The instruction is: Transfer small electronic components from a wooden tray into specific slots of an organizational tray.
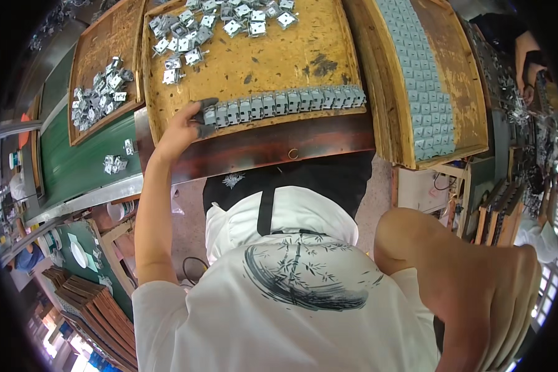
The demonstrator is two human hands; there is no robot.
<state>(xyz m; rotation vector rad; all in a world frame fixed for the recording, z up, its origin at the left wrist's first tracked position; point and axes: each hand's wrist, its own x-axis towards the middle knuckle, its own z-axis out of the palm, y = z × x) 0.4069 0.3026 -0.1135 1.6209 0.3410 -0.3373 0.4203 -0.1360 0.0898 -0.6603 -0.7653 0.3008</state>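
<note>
the left hand (183, 127), dark at the fingertips, parts thumb and finger around the left end of a straight row of boxy grey metallic blocks (285, 103); whether it grips, i cannot tell. the row lies along the near edge of a shallow, scuffed wooden tray (273, 62), with a loose, angular heap (195, 34) beyond. the right hand (508, 291) looms blurred, fingers curled, any hold unclear.

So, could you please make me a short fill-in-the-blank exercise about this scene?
1. The left hand is at the ____ (left or right) end of the row of grey parts.
2. The long flat surface left of the big tray is coloured ____.
3. The shirt with the dark print is ____.

Missing words: left; green; white.
</note>
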